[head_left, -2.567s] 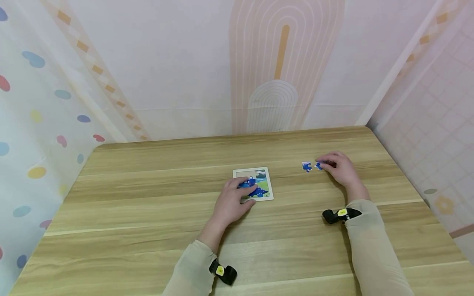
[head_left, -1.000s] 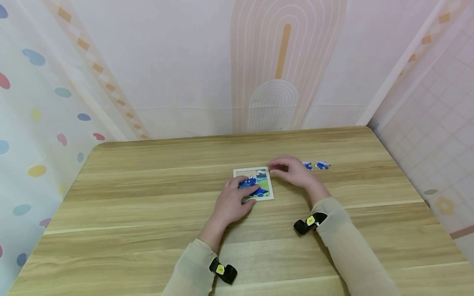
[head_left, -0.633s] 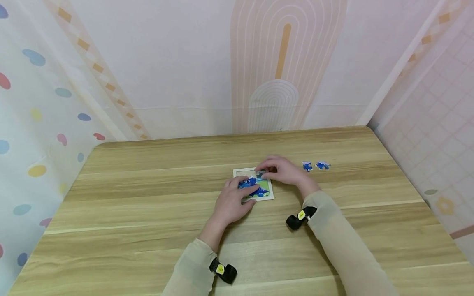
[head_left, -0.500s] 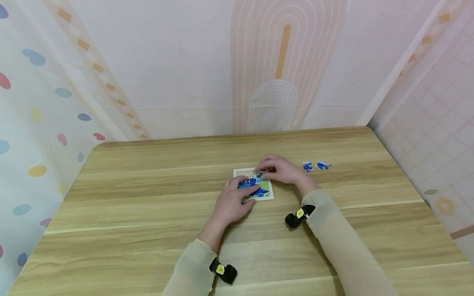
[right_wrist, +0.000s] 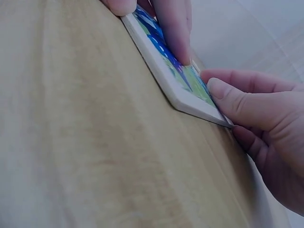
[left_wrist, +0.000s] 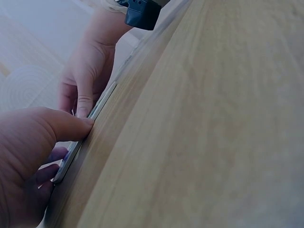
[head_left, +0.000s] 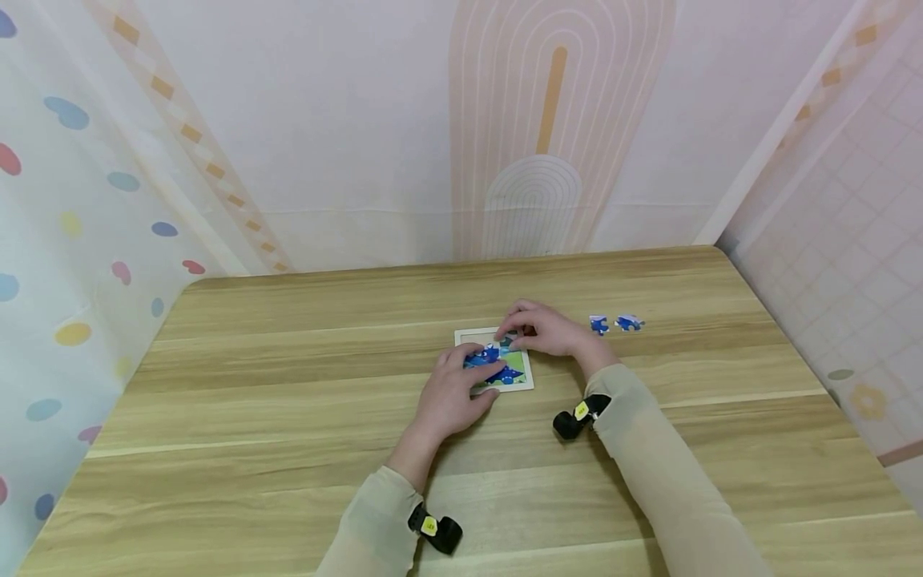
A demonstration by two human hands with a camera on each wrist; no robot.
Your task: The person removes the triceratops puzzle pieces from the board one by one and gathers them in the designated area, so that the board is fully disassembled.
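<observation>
The right hand (head_left: 550, 331) had moved from the loose blue pieces (head_left: 614, 324) to the square white-framed puzzle board (head_left: 525, 383), pinching a thin, light, stiff piece; the left hand (head_left: 453, 392) pressed the board flat.

The head view looks down and forward over the whole bench (head_left: 288, 417). Both wrist views skim low and close along it, facing each other, sharing the puzzle board (right_wrist: 190, 97) edge.

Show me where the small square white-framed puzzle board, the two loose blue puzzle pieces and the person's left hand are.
small square white-framed puzzle board (head_left: 529, 377): head view, on its white right frame edge.
two loose blue puzzle pieces (head_left: 628, 323): head view, on the right-hand piece's blue face.
left hand (head_left: 450, 397): head view, on the back of the hand.
</observation>
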